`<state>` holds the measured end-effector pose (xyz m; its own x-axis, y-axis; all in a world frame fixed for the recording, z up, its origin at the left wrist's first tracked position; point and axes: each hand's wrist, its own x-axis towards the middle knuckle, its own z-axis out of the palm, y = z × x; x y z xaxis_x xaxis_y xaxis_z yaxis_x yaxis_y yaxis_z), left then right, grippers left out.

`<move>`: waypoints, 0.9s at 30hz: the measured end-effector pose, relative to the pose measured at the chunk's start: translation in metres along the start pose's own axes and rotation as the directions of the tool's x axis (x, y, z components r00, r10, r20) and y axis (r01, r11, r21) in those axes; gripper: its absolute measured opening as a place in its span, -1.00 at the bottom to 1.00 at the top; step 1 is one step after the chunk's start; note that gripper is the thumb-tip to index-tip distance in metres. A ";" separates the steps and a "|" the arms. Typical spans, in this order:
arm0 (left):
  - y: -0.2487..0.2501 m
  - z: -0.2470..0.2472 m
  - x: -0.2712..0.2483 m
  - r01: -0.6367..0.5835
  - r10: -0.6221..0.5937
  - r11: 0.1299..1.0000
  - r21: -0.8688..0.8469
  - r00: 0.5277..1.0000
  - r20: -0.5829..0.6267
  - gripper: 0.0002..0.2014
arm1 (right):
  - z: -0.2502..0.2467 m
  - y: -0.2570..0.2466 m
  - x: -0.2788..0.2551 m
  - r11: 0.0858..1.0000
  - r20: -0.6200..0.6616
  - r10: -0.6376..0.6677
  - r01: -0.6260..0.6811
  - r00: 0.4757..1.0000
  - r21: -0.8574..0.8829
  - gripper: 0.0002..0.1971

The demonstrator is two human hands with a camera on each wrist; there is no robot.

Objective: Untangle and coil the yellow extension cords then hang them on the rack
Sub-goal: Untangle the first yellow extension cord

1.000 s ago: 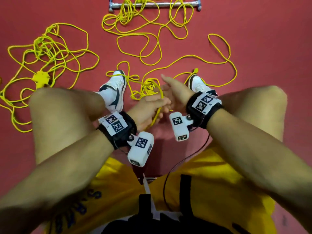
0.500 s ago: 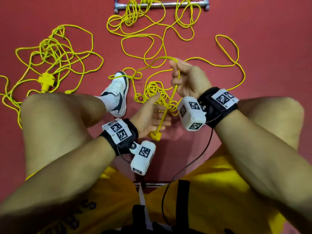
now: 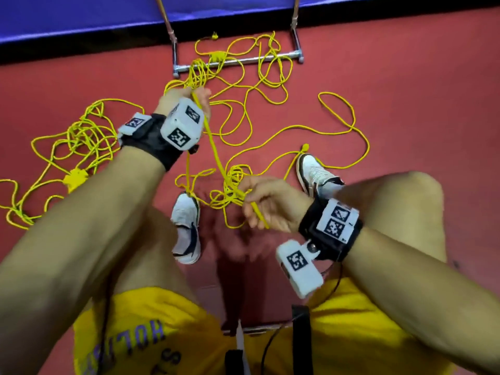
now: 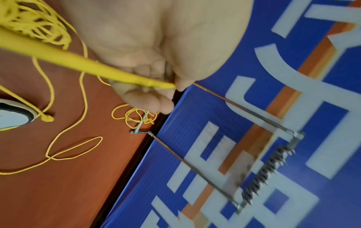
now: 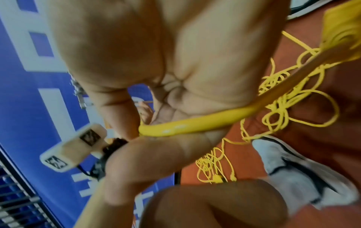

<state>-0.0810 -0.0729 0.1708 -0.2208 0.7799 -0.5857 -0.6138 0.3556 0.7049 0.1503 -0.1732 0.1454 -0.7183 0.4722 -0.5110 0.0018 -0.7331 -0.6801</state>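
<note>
Left hand (image 3: 189, 100) grips cord (image 3: 213, 151) far up, right hand (image 3: 266, 203) curls round it near the knot (image 3: 232, 190) between the shoes; pulling taut likely cinches that knot.

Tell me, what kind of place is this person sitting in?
Probably a gym or sports hall, though I can't be sure. The floor is smooth red, a blue wall banner with big white letters runs along it, and a metal rack stands against the banner.
</note>
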 end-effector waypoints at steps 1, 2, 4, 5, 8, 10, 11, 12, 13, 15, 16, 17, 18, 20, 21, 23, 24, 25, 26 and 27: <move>-0.001 0.001 0.005 0.039 -0.039 0.987 -0.155 0.999 0.006 -0.52 | 0.003 0.008 0.001 0.998 0.062 0.057 -0.056 0.996 -0.017 -0.79; -0.005 0.004 -0.002 0.079 -0.062 0.968 -0.237 0.995 0.081 -0.48 | 0.005 0.016 0.001 0.992 0.123 0.127 -0.125 0.984 -0.023 -0.82; -0.016 -0.001 -0.001 0.084 -0.081 0.979 -0.184 0.996 0.028 -0.58 | 0.002 0.030 0.003 0.967 0.186 0.250 -0.237 0.950 -0.091 -0.81; -0.026 -0.004 -0.006 0.095 -0.090 0.983 -0.155 0.995 0.041 -0.64 | -0.003 0.037 0.006 0.943 0.165 0.301 -0.268 0.939 -0.199 -0.79; -0.058 -0.014 -0.018 0.133 -0.134 0.991 0.031 0.991 0.004 -0.78 | -0.028 0.053 0.022 0.733 -0.086 0.275 -0.267 0.958 -0.625 -0.74; -0.073 -0.013 -0.031 0.160 -0.165 0.972 0.173 0.986 0.013 -0.80 | -0.044 0.051 0.037 0.730 -0.281 0.103 -0.265 0.954 -0.631 -0.88; -0.081 -0.011 -0.036 0.156 -0.168 0.961 0.226 0.985 0.034 -0.78 | -0.047 0.044 0.043 0.783 -0.351 0.039 -0.247 0.936 -0.571 -0.89; -0.088 -0.008 -0.043 0.141 -0.163 0.950 0.278 0.985 0.057 -0.75 | -0.050 0.038 0.050 0.849 -0.398 -0.020 -0.195 0.917 -0.491 -0.86; -0.094 -0.005 -0.050 0.122 -0.153 0.940 0.317 0.986 0.074 -0.71 | -0.050 0.029 0.055 0.911 -0.432 -0.061 -0.127 0.900 -0.392 -0.89; -0.108 0.000 -0.062 0.069 -0.126 0.916 0.396 0.985 0.120 -0.60 | -0.053 0.012 0.064 0.980 -0.477 -0.079 -0.021 0.876 -0.199 -0.75; -0.115 0.003 -0.068 0.046 -0.128 0.894 0.446 0.979 0.156 -0.57 | -0.056 0.005 0.067 0.994 -0.465 -0.056 0.006 0.884 -0.108 -0.58; -0.122 0.004 -0.074 0.030 -0.147 0.872 0.489 0.968 0.203 -0.57 | -0.057 -0.002 0.067 0.999 -0.413 -0.020 0.003 0.910 -0.041 -0.42; -0.129 0.005 -0.080 0.040 -0.199 0.849 0.528 0.948 0.247 -0.59 | -0.057 -0.007 0.066 1.000 -0.336 0.010 -0.018 0.942 -0.019 -0.30; -0.138 0.001 -0.087 0.119 -0.351 0.798 0.591 0.889 0.295 -0.66 | -0.051 -0.013 0.063 0.997 -0.275 0.058 -0.070 0.960 -0.033 -0.36; -0.142 -0.003 -0.086 0.162 -0.426 0.756 0.634 0.858 0.288 -0.69 | -0.048 -0.015 0.063 0.998 -0.322 0.045 -0.059 0.946 -0.035 -0.52; -0.147 -0.016 -0.080 0.222 -0.534 0.658 0.720 0.811 0.238 -0.77 | -0.044 -0.017 0.065 0.998 -0.412 -0.046 0.028 0.910 -0.049 -0.84; -0.148 -0.020 -0.078 0.258 -0.562 0.643 0.722 0.799 0.215 -0.77 | -0.044 -0.017 0.066 0.997 -0.417 -0.075 0.057 0.906 -0.056 -0.85; -0.148 -0.024 -0.075 0.299 -0.565 0.665 0.684 0.801 0.199 -0.73 | -0.046 -0.016 0.067 0.996 -0.402 -0.084 0.078 0.912 -0.032 -0.82; -0.148 -0.026 -0.072 0.335 -0.534 0.726 0.601 0.825 0.185 -0.71 | -0.047 -0.015 0.066 0.995 -0.376 -0.088 0.099 0.922 0.011 -0.79; -0.146 -0.027 -0.070 0.354 -0.478 0.806 0.475 0.862 0.169 -0.75 | -0.046 -0.017 0.064 0.992 -0.335 -0.097 0.119 0.937 0.046 -0.77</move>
<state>0.0033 -0.1930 0.0978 0.2312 0.5894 -0.7741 -0.2126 0.8070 0.5510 0.1364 -0.1085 0.1003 -0.4407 0.6777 -0.5887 -0.1162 -0.6934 -0.7112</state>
